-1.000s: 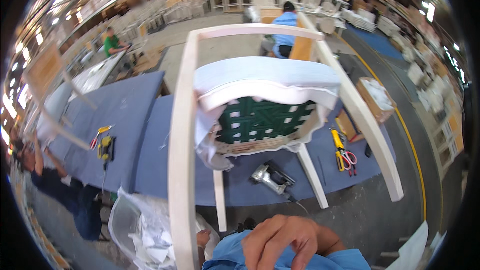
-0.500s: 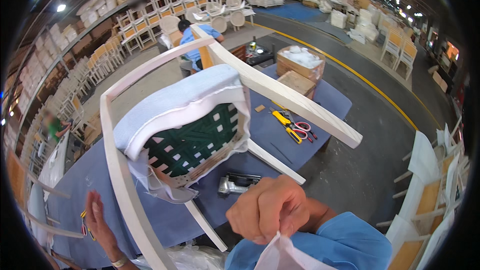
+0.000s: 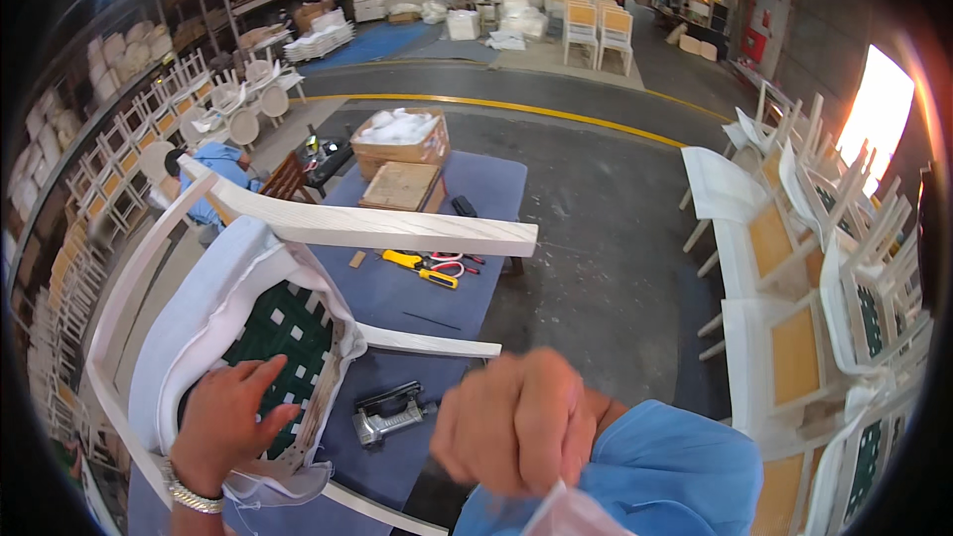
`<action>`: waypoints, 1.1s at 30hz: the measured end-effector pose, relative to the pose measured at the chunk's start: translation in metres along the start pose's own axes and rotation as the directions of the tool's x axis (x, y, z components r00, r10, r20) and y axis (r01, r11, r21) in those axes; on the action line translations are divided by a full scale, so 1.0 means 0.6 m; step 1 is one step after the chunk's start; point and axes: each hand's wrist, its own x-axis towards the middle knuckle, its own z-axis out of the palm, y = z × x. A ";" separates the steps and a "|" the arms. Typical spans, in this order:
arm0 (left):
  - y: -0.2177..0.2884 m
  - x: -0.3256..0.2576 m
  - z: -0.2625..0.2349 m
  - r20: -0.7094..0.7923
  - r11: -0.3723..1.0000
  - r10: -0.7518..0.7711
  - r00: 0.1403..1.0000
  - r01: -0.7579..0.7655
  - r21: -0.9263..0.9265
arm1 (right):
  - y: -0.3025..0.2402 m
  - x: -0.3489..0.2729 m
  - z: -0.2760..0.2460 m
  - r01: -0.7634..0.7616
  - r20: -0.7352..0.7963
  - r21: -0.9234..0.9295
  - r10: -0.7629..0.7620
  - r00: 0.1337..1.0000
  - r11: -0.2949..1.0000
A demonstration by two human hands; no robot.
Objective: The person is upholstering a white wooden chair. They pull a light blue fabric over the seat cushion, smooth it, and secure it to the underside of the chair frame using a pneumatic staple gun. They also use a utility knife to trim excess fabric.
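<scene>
An upholstered chair with a pale wood frame [image 3: 397, 228] lies tipped over on the blue-covered table, its seat underside facing me. Light blue fabric [image 3: 194, 313] covers the seat, edged with a white strip; dark green woven webbing [image 3: 270, 330] spans the underside. My left hand [image 3: 226, 422], fingers spread, is over the webbing's near part; whether it touches cannot be told. My right hand [image 3: 521, 422] is closed, pinching a piece of thin whitish cloth [image 3: 574, 514] in front of my body. Between the hands, a metal staple gun [image 3: 392, 422] rests on the table.
Yellow-handled tools [image 3: 435, 278] and red-handled scissors [image 3: 455, 264] lie beyond the chair. Behind them stand a wooden box [image 3: 402, 187] and a carton [image 3: 405, 149] of white stuffing. Stacked chairs [image 3: 764, 328] line the right. A person in blue [image 3: 220, 179] works at far left.
The view has swung to the right. My left hand has moved from beside the chair to over the seat's underside. My right hand still grips the cloth.
</scene>
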 end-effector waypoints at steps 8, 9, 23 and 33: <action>0.070 -0.009 -0.008 0.232 0.999 0.034 0.972 -0.034 -0.004 | -0.038 0.036 0.025 -0.029 -0.143 -0.328 -0.019 0.990 0.944; 0.076 -0.015 -0.002 0.257 0.997 0.059 0.965 -0.047 -0.054 | -0.029 0.043 0.026 -0.041 -0.117 -0.302 0.005 0.993 0.952; 0.129 -0.012 -0.005 0.421 0.966 0.114 0.900 -0.001 -0.260 | 0.001 0.084 0.072 0.456 -0.080 -0.222 -0.483 0.872 0.862; 0.087 -0.018 0.003 0.228 0.996 0.036 0.973 -0.015 -0.093 | 0.069 -0.026 0.030 -0.292 -0.090 -0.036 0.288 0.953 0.956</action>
